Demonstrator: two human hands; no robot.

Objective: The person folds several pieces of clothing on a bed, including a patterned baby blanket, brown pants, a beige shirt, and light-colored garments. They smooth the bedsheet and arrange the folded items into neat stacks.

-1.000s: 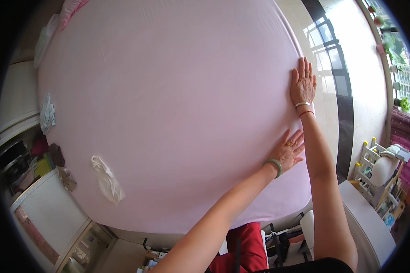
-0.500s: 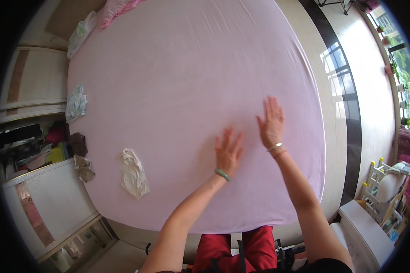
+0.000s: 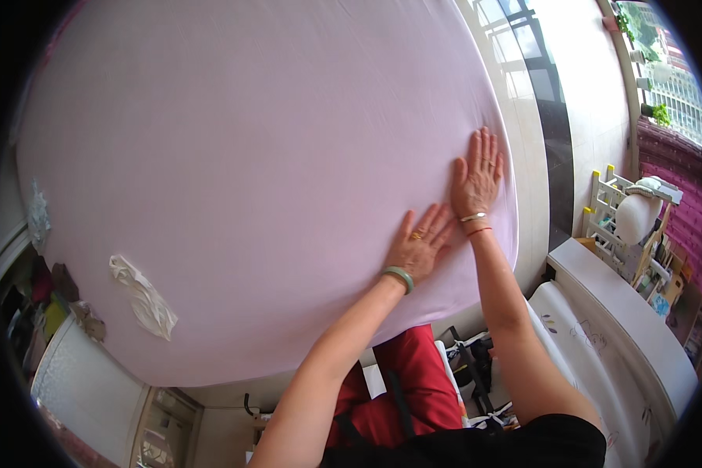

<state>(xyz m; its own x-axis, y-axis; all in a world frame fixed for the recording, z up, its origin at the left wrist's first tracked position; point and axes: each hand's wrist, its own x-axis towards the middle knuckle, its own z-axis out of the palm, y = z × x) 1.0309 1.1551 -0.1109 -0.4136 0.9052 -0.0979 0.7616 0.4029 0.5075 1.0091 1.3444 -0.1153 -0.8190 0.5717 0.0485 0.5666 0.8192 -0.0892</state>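
Observation:
A pink fitted sheet (image 3: 273, 156) covers the wide bed, mostly smooth with faint creases toward the far side. My left hand (image 3: 421, 243) lies on it palm down, fingers spread, a green bangle at the wrist and a ring on one finger. Farther off and to the right, my right hand (image 3: 477, 178) rests flat near the bed's right edge, wearing a light bracelet and a red cord. Neither hand holds anything. Left of them lies a crumpled white cloth (image 3: 144, 298) on the sheet.
Along the left edge lie a pale blue cloth (image 3: 39, 214) and a brown garment (image 3: 65, 282), beside an open cabinet of clothes. A floor strip runs along the bed's right. Beyond stand a white cabinet (image 3: 628, 304), a folded stepladder (image 3: 600, 199) and potted plants (image 3: 661, 115).
My view has turned to the right. Both hands have moved right across the sheet toward its right edge and now lie flat on it.

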